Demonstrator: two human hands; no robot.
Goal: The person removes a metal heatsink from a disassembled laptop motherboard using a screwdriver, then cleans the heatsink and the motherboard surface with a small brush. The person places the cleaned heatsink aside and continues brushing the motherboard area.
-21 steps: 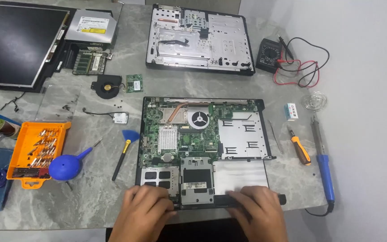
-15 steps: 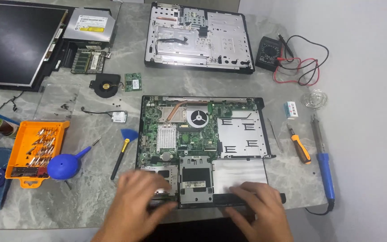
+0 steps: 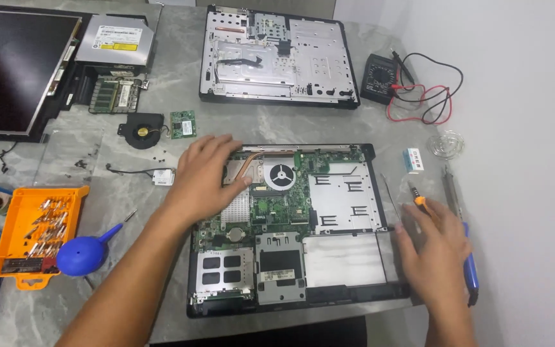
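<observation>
An opened laptop base (image 3: pixel 348 292) with a green motherboard (image 3: pixel 277 205), copper heat pipe and round fan lies in front of me. My left hand (image 3: pixel 205 175) rests palm down on the base's top left corner, fingers spread, thumb on the board beside the heat pipe. My right hand (image 3: pixel 433 247) lies flat against the base's right edge, fingers apart, beside an orange-handled screwdriver (image 3: pixel 417 198). Neither hand grips anything.
A laptop top cover (image 3: pixel 277 54) lies at the back, a multimeter (image 3: pixel 380 78) with red and black leads to its right. A screen panel (image 3: pixel 14 67), optical drive (image 3: pixel 115 40), small fan (image 3: pixel 141 130), orange bit tray (image 3: pixel 36 234), blue air blower (image 3: pixel 79 255) and blue-handled soldering iron (image 3: pixel 470 273) surround the base.
Both hands left the laptop base's front edge. The left moved up to the top left corner, the right out to the right edge. The camera moved closer.
</observation>
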